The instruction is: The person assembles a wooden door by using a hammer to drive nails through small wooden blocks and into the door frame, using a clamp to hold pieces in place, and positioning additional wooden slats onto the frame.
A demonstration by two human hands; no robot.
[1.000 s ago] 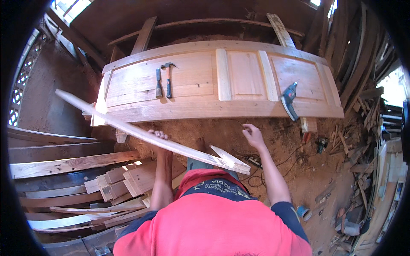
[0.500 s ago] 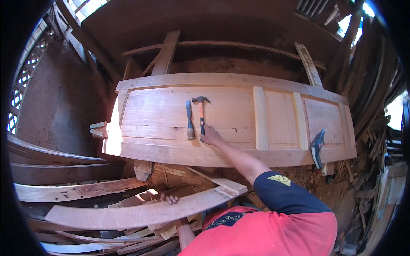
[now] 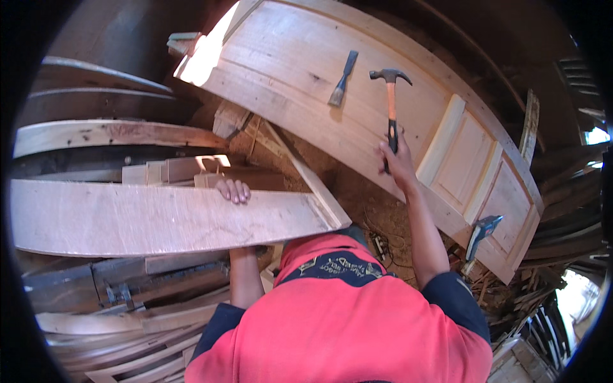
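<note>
A claw hammer (image 3: 391, 102) with an orange and black handle is in my right hand (image 3: 398, 163), raised over the near edge of a wooden panel door (image 3: 281, 57). My left hand (image 3: 234, 190) grips a long, slightly curved board (image 3: 147, 217), its fingers curled over the upper edge. At the board's right end a narrow wooden strip (image 3: 329, 211) lies across it. Left of the hammer, on the door, rests a chisel (image 3: 343, 79).
A dark power tool (image 3: 484, 237) sits at the door's right end. Behind my held board are stacked wood blocks (image 3: 169, 171) and a knotty plank (image 3: 121, 135). A slanting wooden bar (image 3: 300, 166) stands between board and door. Scrap timber lies at right.
My right hand has lifted the hammer off the door and drawn it nearer. The view has turned toward the left, and the board now lies more level across it.
</note>
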